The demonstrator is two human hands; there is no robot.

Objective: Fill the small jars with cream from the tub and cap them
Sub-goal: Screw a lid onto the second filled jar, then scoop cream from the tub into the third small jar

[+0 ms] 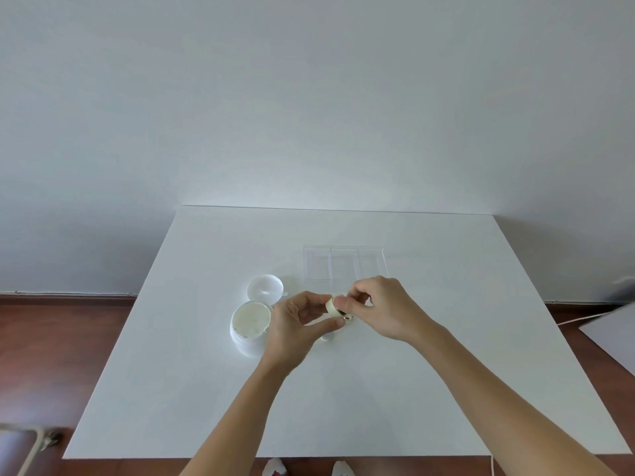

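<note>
An open white tub of cream [250,327] stands on the white table [446,372], left of my hands. Its round lid [265,287] lies just behind it with a small spatula resting on it. Both hands meet above the table's middle around one small jar [332,306]. My left hand [299,324] pinches the cream-coloured jar between thumb and fingers. My right hand [378,307] grips the jar's other end, where a dark, shiny part shows; whether that is the cap is unclear. Another small jar [328,337] peeks out on the table below my left thumb.
A clear plastic organiser box [345,264] with compartments sits behind my hands. Past the table's edges lie wooden floor, a white wall, a white board and cable at right, and a chair frame [31,441] at the lower left.
</note>
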